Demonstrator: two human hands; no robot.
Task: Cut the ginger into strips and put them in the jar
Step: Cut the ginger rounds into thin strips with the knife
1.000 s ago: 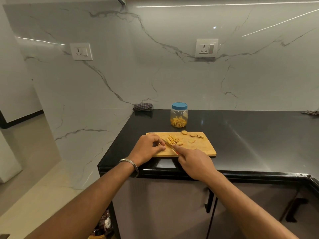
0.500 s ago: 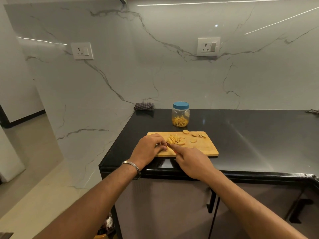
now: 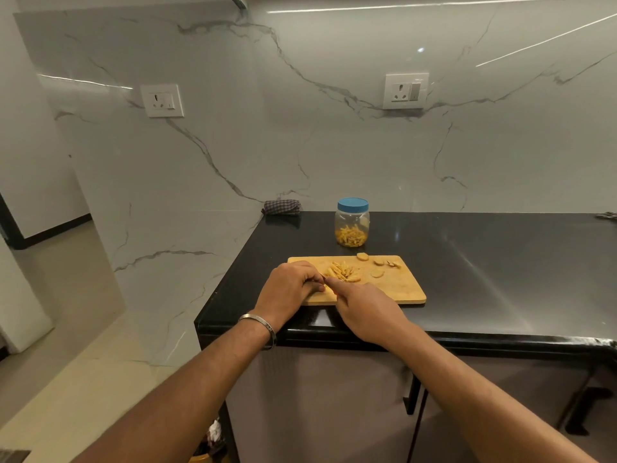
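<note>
We saw the cutting board (image 3: pixel 397 289) on the counter (image 3: pixel 484 262), jar (image 3: pixel 352 222) just behind the board, ginger strips (image 3: pixel 340 272) on it, slices (image 3: pixel 377 273) right of them, cloth (image 3: pixel 282 207) behind-left.

A wooden cutting board (image 3: pixel 394 289) lies flat near the front edge of a black table (image 3: pixel 484 262). On its left-centre sits a small pile of pale yellow ginger strips (image 3: pixel 342 272). Toward the far edge lie a few round ginger slices (image 3: pixel 377 273) — uncut, flat, spread apart. Behind the board stands a clear plastic jar (image 3: pixel 352 227), upright, with a blue lid on it — its bottom part is filled with more yellow strips.
</note>
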